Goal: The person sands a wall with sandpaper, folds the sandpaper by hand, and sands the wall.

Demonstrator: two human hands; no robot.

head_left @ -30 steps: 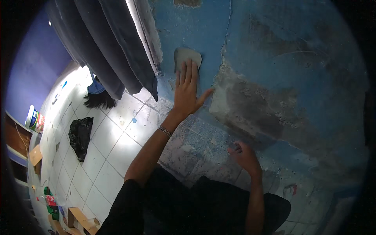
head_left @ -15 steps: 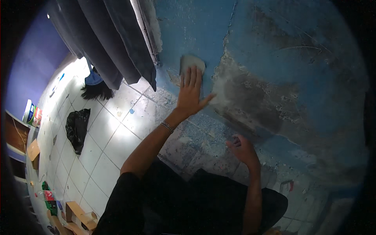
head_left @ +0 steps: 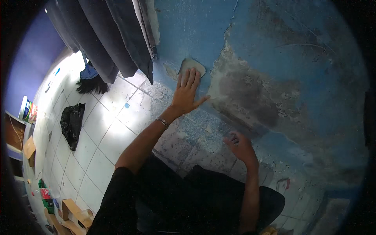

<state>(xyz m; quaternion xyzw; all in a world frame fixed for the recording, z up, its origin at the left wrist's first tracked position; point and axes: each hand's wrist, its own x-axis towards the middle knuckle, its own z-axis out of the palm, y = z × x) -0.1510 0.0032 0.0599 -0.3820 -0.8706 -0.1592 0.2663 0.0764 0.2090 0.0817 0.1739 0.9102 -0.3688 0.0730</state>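
Observation:
My left hand lies flat with its fingers stretched out and its thumb spread to the side. Its fingertips press a greyish-beige sheet, probably sandpaper, against the lower part of the blue wall. A bracelet circles that wrist. Over the dusty floor near the wall's foot, my right hand hangs with its fingers curled in. Something small and dark shows among those fingers, too unclear to name. Right of the sheet, the wall has a large bare grey patch with flaking paint edges.
Dust and paint chips cover the floor along the wall. Dark curtains hang at upper left above a broom. A black plastic bag lies on white tiles. A tub, cardboard boxes and a bottle stand farther left.
My left hand and the sheet have slid slightly down the wall. My right hand has barely moved. The whole view has shifted a little.

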